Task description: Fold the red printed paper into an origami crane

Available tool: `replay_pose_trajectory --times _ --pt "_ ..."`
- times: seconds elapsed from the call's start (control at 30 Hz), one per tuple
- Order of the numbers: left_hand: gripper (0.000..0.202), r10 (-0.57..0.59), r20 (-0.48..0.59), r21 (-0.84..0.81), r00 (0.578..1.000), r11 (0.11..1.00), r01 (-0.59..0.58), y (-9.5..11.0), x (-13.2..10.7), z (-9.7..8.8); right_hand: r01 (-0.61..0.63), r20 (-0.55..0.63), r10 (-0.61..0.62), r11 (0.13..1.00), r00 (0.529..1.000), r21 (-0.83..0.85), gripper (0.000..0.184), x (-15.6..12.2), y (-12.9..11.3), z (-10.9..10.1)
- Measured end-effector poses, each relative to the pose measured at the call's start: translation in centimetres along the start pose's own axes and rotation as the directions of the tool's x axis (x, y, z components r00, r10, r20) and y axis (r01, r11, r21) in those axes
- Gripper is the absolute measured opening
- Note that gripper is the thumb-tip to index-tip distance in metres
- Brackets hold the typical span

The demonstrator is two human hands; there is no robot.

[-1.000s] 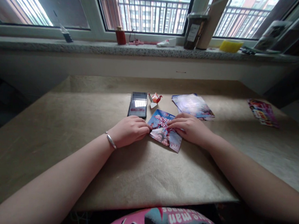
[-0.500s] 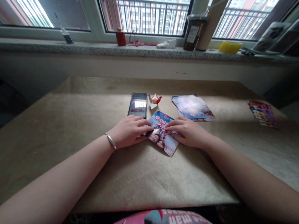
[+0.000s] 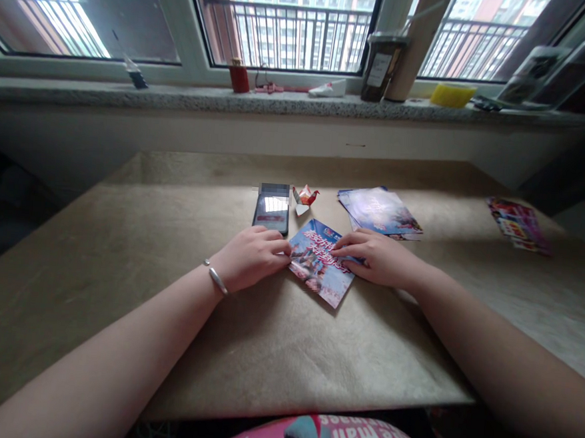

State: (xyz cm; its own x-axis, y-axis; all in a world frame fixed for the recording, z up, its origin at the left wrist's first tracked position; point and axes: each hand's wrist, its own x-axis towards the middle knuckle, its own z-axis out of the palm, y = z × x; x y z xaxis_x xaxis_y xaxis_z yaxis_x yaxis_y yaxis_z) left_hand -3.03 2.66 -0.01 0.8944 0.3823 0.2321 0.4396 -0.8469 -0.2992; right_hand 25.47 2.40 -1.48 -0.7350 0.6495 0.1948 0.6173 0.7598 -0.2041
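A square sheet of printed paper [image 3: 321,274], blue and pink with red lettering, lies turned like a diamond on the table in front of me. At its left corner, my left hand [image 3: 260,257] is closed with fingertips and thumb on the edge. My right hand [image 3: 377,257] has its bent fingers over the right corner, holding it against the table. Beyond the sheet stand a small folded red-and-white paper crane [image 3: 304,198] and, left of it, a phone [image 3: 272,211] lying flat.
A stack of similar printed sheets [image 3: 380,210] lies behind my right hand. Farther right are several colourful paper pieces [image 3: 517,225]. The brown-covered table [image 3: 174,197] meets a wall below a stone windowsill [image 3: 180,100], which holds a dark jar [image 3: 382,68] and a yellow object [image 3: 452,95].
My left fingers have drawn back to the sheet's left edge, and my right hand has shifted slightly right. More of the printed surface shows, and the sheet looks flatter.
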Motion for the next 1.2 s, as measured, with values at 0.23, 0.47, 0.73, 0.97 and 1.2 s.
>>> replay_pose_trajectory --times 0.23,0.47,0.73,0.97,1.2 --pt "0.022 -0.097 0.012 -0.182 0.995 0.978 0.097 -0.5 -0.4 0.9 -0.026 0.010 0.026 1.000 1.000 -0.004 0.031 -0.2 0.2 -0.1" --pt "0.018 -0.248 0.105 -0.233 0.963 0.935 0.266 -0.3 -0.5 0.8 -0.052 0.047 0.049 0.997 0.998 0.058 0.045 -1.2 1.1 -1.1" --pt "0.019 -0.418 0.203 -0.258 0.886 0.850 0.460 0.0 -0.1 0.3 -0.207 0.029 0.206 0.977 0.978 0.055 0.026 -0.4 0.6 -1.1" --pt "0.029 -0.573 0.149 -0.279 0.806 0.758 0.590 0.9 0.9 1.2 -0.445 -0.111 0.445 0.895 0.889 0.025 0.030 0.6 0.1 0.3" --pt "0.023 -0.599 0.162 -0.194 0.784 0.760 0.620 1.2 1.1 1.5 -0.571 -0.106 0.578 0.816 0.809 0.095 0.029 0.6 0.3 0.9"
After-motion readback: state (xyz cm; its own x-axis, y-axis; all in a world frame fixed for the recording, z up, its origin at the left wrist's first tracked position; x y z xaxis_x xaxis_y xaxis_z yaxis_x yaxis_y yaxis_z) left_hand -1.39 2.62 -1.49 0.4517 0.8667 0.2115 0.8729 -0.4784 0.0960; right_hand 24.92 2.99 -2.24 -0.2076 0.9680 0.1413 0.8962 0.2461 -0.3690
